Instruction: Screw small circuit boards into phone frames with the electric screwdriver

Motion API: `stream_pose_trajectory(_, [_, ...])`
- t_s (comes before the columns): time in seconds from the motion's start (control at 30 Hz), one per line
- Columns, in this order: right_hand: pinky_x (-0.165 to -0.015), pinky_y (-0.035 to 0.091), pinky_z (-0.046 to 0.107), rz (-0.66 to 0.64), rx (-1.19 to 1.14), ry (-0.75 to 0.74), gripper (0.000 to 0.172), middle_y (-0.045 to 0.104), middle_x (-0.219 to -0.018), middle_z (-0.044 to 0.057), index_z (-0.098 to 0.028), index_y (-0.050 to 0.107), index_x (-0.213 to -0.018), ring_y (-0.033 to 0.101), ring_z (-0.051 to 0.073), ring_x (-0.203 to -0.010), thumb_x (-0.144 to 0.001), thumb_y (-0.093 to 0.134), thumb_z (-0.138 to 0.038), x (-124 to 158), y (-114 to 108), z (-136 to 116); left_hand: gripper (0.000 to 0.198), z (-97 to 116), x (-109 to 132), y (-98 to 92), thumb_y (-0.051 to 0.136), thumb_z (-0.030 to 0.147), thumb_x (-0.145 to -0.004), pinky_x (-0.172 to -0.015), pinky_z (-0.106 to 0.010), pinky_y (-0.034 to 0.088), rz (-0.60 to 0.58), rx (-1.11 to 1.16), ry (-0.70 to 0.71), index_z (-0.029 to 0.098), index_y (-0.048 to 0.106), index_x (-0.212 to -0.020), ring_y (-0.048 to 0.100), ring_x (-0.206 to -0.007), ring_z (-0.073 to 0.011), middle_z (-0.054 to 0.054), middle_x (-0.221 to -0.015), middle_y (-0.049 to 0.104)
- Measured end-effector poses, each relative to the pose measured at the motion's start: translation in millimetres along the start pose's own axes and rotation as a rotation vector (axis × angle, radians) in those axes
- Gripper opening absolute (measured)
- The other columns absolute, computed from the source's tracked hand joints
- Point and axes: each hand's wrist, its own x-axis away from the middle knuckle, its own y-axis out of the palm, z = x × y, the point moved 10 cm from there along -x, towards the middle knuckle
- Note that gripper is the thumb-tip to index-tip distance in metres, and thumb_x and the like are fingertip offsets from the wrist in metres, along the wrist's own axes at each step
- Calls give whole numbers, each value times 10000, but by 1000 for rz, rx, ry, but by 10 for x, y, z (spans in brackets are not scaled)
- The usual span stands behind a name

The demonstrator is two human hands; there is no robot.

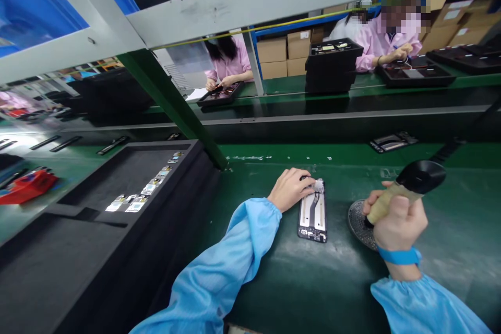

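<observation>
Head view: my left hand (291, 188), fingers together, pins the phone chassis (312, 217) flat on the green bench (282, 276); my right hand (398, 223) is fisted round the screwdriver (415, 179) by the round dish (355, 221). Light pressure could let the chassis skid.

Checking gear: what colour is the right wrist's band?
The band is blue, seen in the head view.

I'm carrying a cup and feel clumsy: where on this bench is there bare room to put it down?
Bare green mat lies on the near side of the phone frame, between both sleeves, and right of the right hand. It is crowded where the left hand, frame, round dish and screwdriver meet; the black tray fills the left.
</observation>
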Motion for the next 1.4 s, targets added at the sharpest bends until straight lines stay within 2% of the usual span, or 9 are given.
stream_pose_trajectory(0.13, [-373, 450, 291, -4, 0, 9, 564, 631, -602, -1, -185, 650, -1069, 562, 189, -388, -934, 726, -728, 0, -1, 19, 264, 32, -96, 61, 722, 400, -1112, -982, -396, 501, 25, -92, 16, 265, 772, -1333, 663, -1229, -267, -91, -1361, 747])
stream_pose_trajectory(0.4, [-379, 460, 301, 11, 4, 6, 587, 630, -605, 2, -186, 646, -1076, 563, 196, -391, -935, 714, -753, -1, -25, 38, 270, 67, 2, 81, 697, 432, -1127, -1025, -403, 494, 18, -56, 81, 268, 769, -1330, 679, -1246, -256, -77, -1376, 758])
stream_pose_trajectory(0.63, [-375, 456, 294, 21, -9, 14, 607, 628, -600, 12, -179, 653, -1057, 564, 192, -387, -906, 748, -760, -10, -25, 31, 251, 5, -2, 30, 703, 399, -1124, -1019, -417, 497, 60, -64, -9, 270, 779, -1325, 672, -1233, -260, -86, -1358, 760])
stream_pose_trajectory(0.83, [-364, 449, 306, 22, 2, -7, 550, 623, -595, 5, -183, 640, -1060, 550, 198, -376, -947, 707, -717, -13, -14, -6, 258, 55, -23, 55, 678, 402, -1137, -1014, -415, 497, 41, -82, 56, 262, 774, -1331, 674, -1228, -260, -85, -1360, 760])
stream_pose_trajectory(1.1, [-380, 458, 313, 25, -7, 15, 572, 624, -599, 0, -185, 644, -1072, 552, 197, -384, -933, 718, -736, -10, -33, 41, 328, 77, 67, 132, 630, 484, -1156, -1051, -387, 508, -22, 74, 72, 303, 779, -1385, 701, -1255, -229, -68, -1390, 777])
stream_pose_trajectory(1.27, [-367, 452, 308, 40, -8, 12, 616, 627, -610, -2, -201, 671, -1064, 562, 198, -395, -910, 727, -794, -6, -58, 71, 341, 47, 92, 158, 594, 492, -1167, -1005, -389, 513, 1, 58, 44, 291, 814, -1333, 705, -1270, -237, -81, -1408, 778])
stream_pose_trajectory(1.4, [-351, 444, 314, 25, 7, -4, 538, 628, -621, -4, -234, 692, -1068, 559, 203, -407, -958, 690, -761, -2, -52, 71, 351, 17, 61, 169, 591, 498, -1165, -987, -388, 503, 13, 47, 30, 292, 809, -1348, 698, -1274, -242, -80, -1419, 774])
